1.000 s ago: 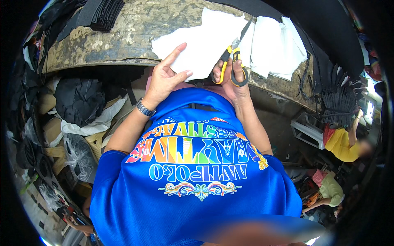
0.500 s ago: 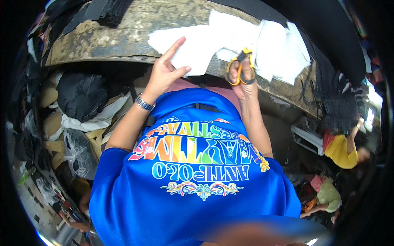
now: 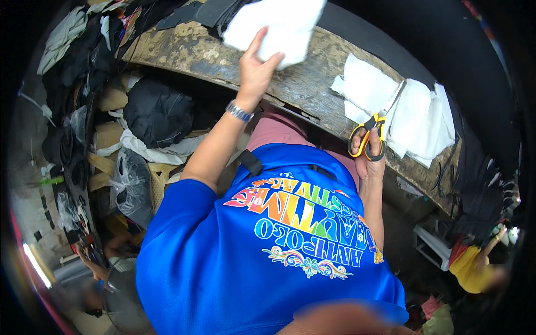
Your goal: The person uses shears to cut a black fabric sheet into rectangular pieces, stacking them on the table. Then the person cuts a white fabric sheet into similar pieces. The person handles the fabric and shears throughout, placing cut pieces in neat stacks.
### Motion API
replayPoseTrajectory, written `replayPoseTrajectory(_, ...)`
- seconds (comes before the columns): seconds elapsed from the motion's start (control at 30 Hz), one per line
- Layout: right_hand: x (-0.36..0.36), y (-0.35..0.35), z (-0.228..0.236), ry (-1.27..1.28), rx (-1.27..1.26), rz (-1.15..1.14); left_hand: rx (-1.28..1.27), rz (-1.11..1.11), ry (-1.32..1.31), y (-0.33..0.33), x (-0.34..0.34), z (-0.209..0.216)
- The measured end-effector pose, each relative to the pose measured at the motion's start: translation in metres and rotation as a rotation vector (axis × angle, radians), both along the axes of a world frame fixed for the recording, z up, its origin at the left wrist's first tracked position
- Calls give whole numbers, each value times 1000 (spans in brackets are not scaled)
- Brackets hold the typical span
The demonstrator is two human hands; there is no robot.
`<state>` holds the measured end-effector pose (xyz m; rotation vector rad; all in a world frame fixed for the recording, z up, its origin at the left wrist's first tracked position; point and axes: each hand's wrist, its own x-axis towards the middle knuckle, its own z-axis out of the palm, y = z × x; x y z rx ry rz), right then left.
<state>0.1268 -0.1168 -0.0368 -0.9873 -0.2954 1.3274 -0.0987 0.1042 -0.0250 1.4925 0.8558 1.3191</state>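
Note:
My left hand [image 3: 258,70], with a metal-banded watch at the wrist, holds a white cloth piece [image 3: 279,30] by its near edge. Thumb and forefinger lie on top of it, while the other fingers are hidden. The cloth is above the far left part of the worn wooden table [image 3: 307,92]. In my right hand [image 3: 369,162] are scissors [image 3: 382,121] with yellow and black handles, my fingers through the loops. Their blades point away from me, next to more white cloth pieces [image 3: 423,120] and another white piece [image 3: 365,81] on the table.
Black cloth strips [image 3: 215,12] lie at the table's far left. Below the table's left side are a dark cloth bundle [image 3: 159,111] and a clear plastic bag [image 3: 131,181]. A white stool [image 3: 432,245] stands at the right, near a person in yellow [image 3: 469,271].
My left hand has carried a white cloth piece away to the far left, apart from the others. The view has shifted; the scissors remain in my right hand.

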Motion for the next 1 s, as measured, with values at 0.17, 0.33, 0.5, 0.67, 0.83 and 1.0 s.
replayPoseTrajectory(0.17,5,-11,13,-203,-65,-13,-253,77,233,-18,-46,-37)
replayPoseTrajectory(0.33,41,-16,30,-670,-172,-163,-336,-51,773,-19,-78,13)
replayPoseTrajectory(0.5,91,-23,44,-1179,-278,-529,-109,105,1094,-18,-68,56)
replayPoseTrajectory(0.67,100,-10,34,-1555,-599,-458,259,-412,682,-34,19,26)
replayPoseTrajectory(0.83,95,-6,14,-1699,-672,-350,731,-364,748,-35,90,-12)
replayPoseTrajectory(1.0,110,-10,-12,-1713,-674,-412,488,-627,724,-43,98,-9)
